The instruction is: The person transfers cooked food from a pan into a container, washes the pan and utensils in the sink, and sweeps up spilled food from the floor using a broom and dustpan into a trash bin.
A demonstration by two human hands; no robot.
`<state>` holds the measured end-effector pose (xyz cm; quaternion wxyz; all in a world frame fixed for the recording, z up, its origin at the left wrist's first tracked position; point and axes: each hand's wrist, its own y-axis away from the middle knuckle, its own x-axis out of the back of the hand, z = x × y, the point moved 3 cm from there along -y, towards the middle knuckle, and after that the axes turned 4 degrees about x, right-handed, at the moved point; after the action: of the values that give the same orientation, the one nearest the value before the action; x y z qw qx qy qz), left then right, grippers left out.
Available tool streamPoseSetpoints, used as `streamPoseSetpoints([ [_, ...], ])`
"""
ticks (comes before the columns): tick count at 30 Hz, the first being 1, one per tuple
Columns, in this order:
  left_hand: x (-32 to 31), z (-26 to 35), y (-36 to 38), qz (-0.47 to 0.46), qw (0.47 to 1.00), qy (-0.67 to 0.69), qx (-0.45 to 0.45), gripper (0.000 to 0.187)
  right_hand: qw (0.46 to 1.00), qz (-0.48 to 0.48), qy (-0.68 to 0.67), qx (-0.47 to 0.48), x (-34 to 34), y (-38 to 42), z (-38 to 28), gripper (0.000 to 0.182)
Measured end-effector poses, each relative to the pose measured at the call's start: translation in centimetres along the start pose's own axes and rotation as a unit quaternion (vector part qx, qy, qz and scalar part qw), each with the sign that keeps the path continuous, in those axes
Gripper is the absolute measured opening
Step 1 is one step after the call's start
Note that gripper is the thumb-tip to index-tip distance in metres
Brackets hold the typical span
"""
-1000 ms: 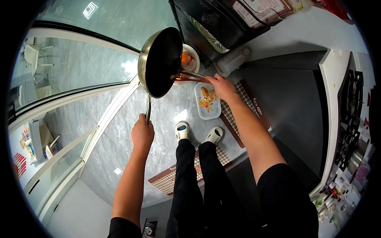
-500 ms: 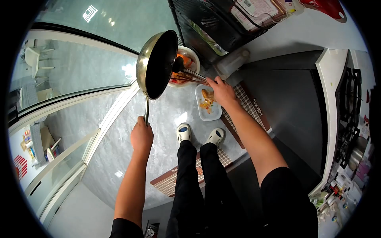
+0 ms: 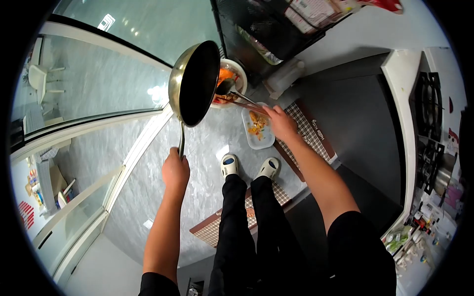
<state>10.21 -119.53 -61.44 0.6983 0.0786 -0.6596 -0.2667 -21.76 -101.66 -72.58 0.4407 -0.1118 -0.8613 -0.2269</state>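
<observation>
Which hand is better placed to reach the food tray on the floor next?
Probably the right hand: it appears nearer the white tray, though it holds a ladle and chopsticks. The left hand appears farther off, gripping the handle of the wok.

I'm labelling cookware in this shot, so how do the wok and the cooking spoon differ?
Size: the wok is far larger than the cooking spoon.
Grip: the left hand holds the wok alone; the right hand holds the cooking spoon together with thin brown chopsticks.
Look: the wok is brassy outside and black inside; the cooking spoon has a dark-looking head.
Both are held by a metallic-looking handle.
</observation>
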Motion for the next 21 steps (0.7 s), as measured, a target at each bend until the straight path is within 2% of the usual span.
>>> streamPoseSetpoints([
  [1,0.5,-0.4,0.8,-0.007,1.0,0.021,-0.004,0.021,0.995,0.068,-0.067,0.02,0.4,1.2,-0.6,0.05],
  [2,1.2,-0.9,1.7,-0.014,0.999,0.042,-0.009,0.021,0.975,0.105,-0.195,0.035,-1.8,2.1,0.3,0.043],
  [3,2.0,-1.6,2.9,-0.02,0.996,0.08,-0.017,0.021,0.949,0.032,-0.311,-0.031,-1.4,3.9,-1.6,0.042],
  [5,4.1,-3.4,5.5,-0.013,0.991,0.12,-0.066,0.021,0.837,-0.07,-0.5,-0.21,-0.4,7.9,-5.6,0.04],
  [6,5.5,-4.2,7.3,0.0,0.987,0.12,-0.105,0.02,0.798,-0.092,-0.555,-0.216,-0.2,10.3,-7.4,0.038],
  [7,6.5,-5.2,8.8,-0.049,0.986,0.146,-0.06,0.02,0.777,-0.091,-0.59,-0.197,1.8,12.5,-10.2,0.031],
  [8,7.7,-6.4,10.8,-0.103,0.981,0.166,-0.014,0.02,0.759,-0.111,-0.61,-0.196,3.8,14.7,-12.7,0.04],
  [9,9.4,-7.6,13.2,-0.132,0.977,0.17,-0.008,0.02,0.728,-0.133,-0.636,-0.217,5.7,17.1,-15.1,0.034],
  [12,15.0,-7.9,20.0,-0.203,0.963,0.179,-0.003,0.016,0.696,-0.152,-0.66,-0.239,9.6,25.5,-19.6,0.027],
  [13,16.2,-8.3,22.0,-0.222,0.956,0.191,-0.011,0.015,0.689,-0.144,-0.67,-0.238,11.0,28.5,-20.9,0.027],
  [14,16.2,-10.4,22.6,-0.2,0.96,0.181,-0.069,0.014,0.662,-0.138,-0.694,-0.249,11.3,31.1,-22.0,0.027],
  [16,20.2,-7.8,26.3,-0.193,0.965,0.131,-0.118,0.015,0.656,-0.11,-0.7,-0.26,13.9,35.6,-24.4,0.026],
  [17,19.6,-12.9,26.0,-0.24,0.962,0.07,-0.112,0.02,0.66,-0.085,-0.701,-0.257,15.0,38.0,-25.4,0.026],
  [18,22.5,-9.8,27.9,-0.214,0.965,0.046,-0.145,0.026,0.663,-0.063,-0.702,-0.252,15.7,39.9,-26.3,0.026],
  [20,28.2,-1.6,33.4,-0.225,0.943,0.009,-0.245,0.027,0.65,0.012,-0.718,-0.25,16.4,44.4,-27.2,0.026],
  [21,28.5,-0.5,34.0,-0.215,0.931,-0.009,-0.295,0.028,0.644,0.04,-0.719,-0.258,16.9,46.7,-27.5,0.027],
])
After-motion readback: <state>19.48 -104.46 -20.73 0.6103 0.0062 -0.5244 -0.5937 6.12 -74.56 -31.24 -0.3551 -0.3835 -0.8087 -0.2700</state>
